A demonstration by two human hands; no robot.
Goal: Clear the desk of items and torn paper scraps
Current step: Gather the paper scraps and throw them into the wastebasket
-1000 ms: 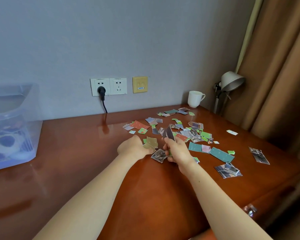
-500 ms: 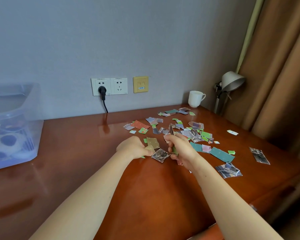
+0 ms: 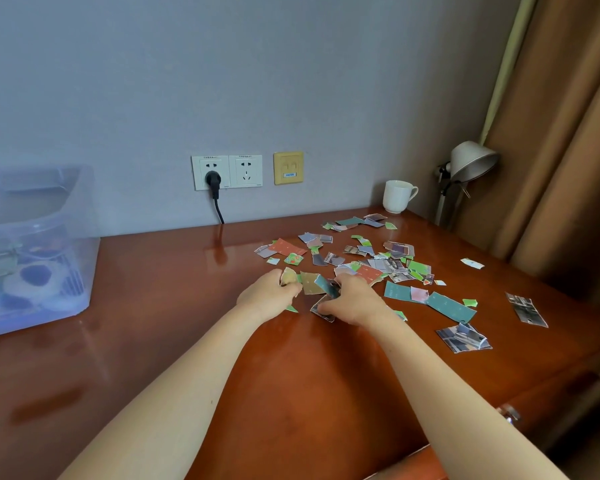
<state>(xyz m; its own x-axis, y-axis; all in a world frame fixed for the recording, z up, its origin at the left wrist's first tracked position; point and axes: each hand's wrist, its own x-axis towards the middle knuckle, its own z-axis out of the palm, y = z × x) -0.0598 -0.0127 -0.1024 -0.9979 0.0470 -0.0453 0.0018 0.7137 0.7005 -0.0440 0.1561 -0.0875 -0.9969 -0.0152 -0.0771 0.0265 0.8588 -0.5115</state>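
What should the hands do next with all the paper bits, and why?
Probably the right hand should reach for the teal scrap just beside it: both it and the left hand grip scraps, and many pieces lie loose there.

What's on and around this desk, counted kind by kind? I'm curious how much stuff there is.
White mug: 1
Desk lamp: 1
Clear plastic box: 1
White wall sockets: 2
Yellow wall plate: 1
Black plug: 1
Paper scraps: too many, overlapping, to count exactly
Total: 7, besides the scraps
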